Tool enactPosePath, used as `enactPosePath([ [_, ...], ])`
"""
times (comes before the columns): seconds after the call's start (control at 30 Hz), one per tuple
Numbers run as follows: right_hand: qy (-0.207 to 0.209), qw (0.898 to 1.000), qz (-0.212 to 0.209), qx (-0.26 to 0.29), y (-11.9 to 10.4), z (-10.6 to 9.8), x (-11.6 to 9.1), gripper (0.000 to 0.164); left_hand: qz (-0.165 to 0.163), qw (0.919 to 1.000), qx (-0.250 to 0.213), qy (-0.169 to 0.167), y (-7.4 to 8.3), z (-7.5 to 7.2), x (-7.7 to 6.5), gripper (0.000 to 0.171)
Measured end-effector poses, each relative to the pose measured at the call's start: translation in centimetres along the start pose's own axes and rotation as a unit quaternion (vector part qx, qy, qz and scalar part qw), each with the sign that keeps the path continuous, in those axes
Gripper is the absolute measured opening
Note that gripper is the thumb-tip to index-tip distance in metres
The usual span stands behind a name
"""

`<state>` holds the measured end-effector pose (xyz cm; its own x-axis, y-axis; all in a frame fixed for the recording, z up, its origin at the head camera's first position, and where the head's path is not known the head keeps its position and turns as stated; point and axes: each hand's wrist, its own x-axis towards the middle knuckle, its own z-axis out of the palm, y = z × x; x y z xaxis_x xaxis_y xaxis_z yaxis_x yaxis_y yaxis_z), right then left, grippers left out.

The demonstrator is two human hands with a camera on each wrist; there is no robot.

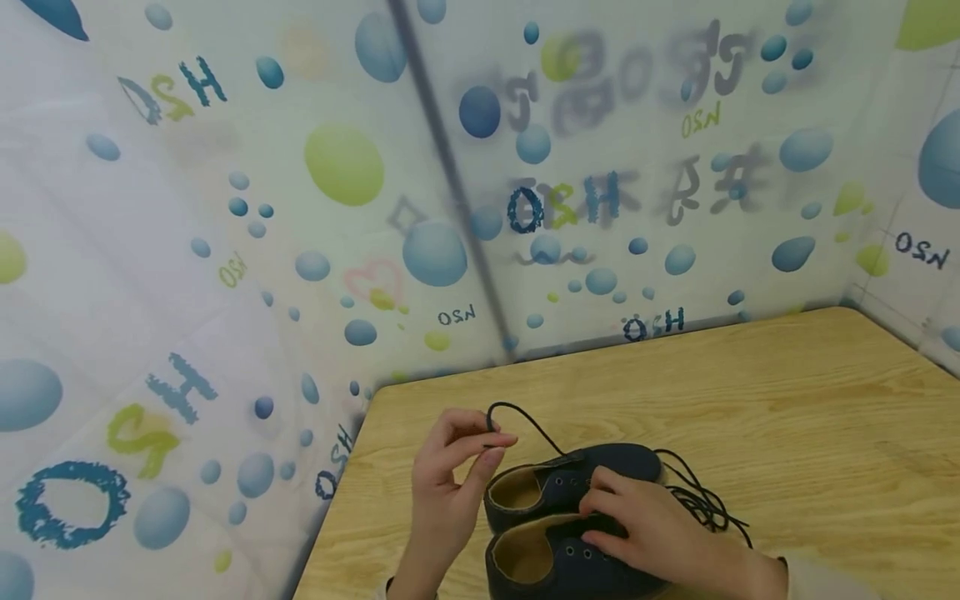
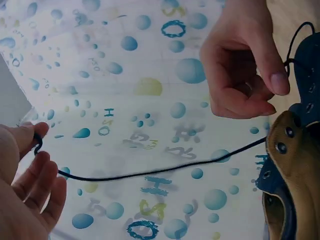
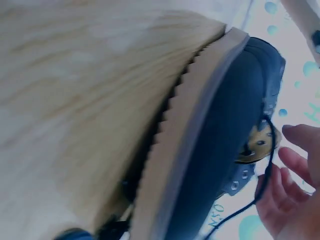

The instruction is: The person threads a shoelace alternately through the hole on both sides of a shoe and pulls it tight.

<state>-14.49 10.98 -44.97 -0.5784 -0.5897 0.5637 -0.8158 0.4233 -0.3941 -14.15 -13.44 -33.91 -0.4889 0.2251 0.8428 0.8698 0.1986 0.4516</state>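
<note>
Two dark navy lace-up shoes with tan linings, a far shoe (image 1: pixel 615 460) and a near shoe (image 1: pixel 558 571), sit side by side on the table. My left hand (image 1: pixel 450 471) is raised left of them. Its thumb and fingertips pinch the end of a dark shoelace (image 2: pixel 150 173), which runs across to the eyelets near a folded-out tan tongue (image 2: pixel 287 155). Over the shoes hovers my right hand (image 1: pixel 656 525), fingers loosely bent beside the eyelets. In the left wrist view, nothing shows between its thumb and fingers. The right wrist view shows a lace (image 3: pixel 267 170) passing close to its fingers.
More dark lace (image 1: pixel 705 504) lies in loose loops right of the shoes. The wooden table (image 1: pixel 787 400) reaches back to curtain walls (image 1: pixel 300 208) printed with bubbles and H2O lettering. A serrated sole edge (image 3: pixel 172 115) faces the right wrist camera.
</note>
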Motion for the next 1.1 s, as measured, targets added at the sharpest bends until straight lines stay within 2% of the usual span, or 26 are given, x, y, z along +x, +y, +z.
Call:
enactPosePath([
  [0.1,-0.049,0.999,0.004,0.018,-0.3,-0.2,0.0,0.016,-0.059,0.9962,0.054,-0.034,-0.5,0.4,-0.7,0.02],
  [0.17,-0.084,0.996,0.009,0.025,-0.4,-0.4,-0.1,0.02,-0.09,0.9915,0.062,-0.071,-0.8,0.7,-1.1,0.018],
  [0.23,-0.107,0.994,0.017,0.029,-0.5,-0.4,-0.2,0.023,-0.113,0.986,0.051,-0.111,-1.0,0.9,-1.4,0.017],
  [0.3,-0.119,0.992,0.024,0.032,-0.5,-0.3,-0.3,0.023,-0.137,0.9784,-0.002,-0.155,-1.1,1.2,-1.8,0.019],
  [0.37,-0.123,0.991,0.039,0.041,-0.5,-0.3,-0.3,0.02,-0.165,0.9636,-0.061,-0.201,-1.2,1.4,-2.0,0.021],
  [0.4,-0.123,0.99,0.047,0.047,-0.5,-0.2,-0.3,0.017,-0.179,0.9534,-0.085,-0.227,-1.2,1.5,-2.1,0.022],
  [0.47,-0.119,0.988,0.062,0.072,-0.5,-0.1,-0.3,0.013,-0.201,0.931,-0.104,-0.287,-1.3,1.9,-2.3,0.025],
  [0.5,-0.117,0.987,0.068,0.087,-0.6,-0.1,-0.3,0.013,-0.204,0.9218,-0.088,-0.317,-1.4,2.0,-2.4,0.026],
  [0.53,-0.115,0.985,0.071,0.103,-0.6,-0.1,-0.3,0.014,-0.201,0.915,-0.055,-0.345,-1.5,2.2,-2.5,0.027],
  [0.6,-0.118,0.981,0.072,0.133,-0.5,-0.2,-0.3,0.014,-0.171,0.9054,0.032,-0.387,-1.7,2.5,-2.6,0.027],
  [0.7,-0.134,0.972,0.08,0.176,-0.5,-0.3,-0.2,0.012,-0.122,0.8864,0.166,-0.414,-1.9,3.0,-3.0,0.02],
  [0.77,-0.14,0.969,0.081,0.185,-0.4,-0.3,-0.2,0.009,-0.093,0.8724,0.222,-0.425,-2.1,3.2,-3.2,0.015],
  [0.83,-0.139,0.97,0.076,0.183,-0.4,-0.3,-0.2,0.008,-0.077,0.8618,0.237,-0.442,-2.1,3.3,-3.3,0.012],
  [0.93,-0.13,0.977,0.057,0.16,-0.4,-0.4,-0.3,0.008,-0.058,0.8515,0.243,-0.461,-2.1,3.5,-3.3,0.011],
  [1.1,-0.119,0.983,0.022,0.136,-0.5,-0.5,-0.6,0.009,-0.049,0.8341,0.287,-0.468,-1.5,3.9,-3.4,0.008],
])
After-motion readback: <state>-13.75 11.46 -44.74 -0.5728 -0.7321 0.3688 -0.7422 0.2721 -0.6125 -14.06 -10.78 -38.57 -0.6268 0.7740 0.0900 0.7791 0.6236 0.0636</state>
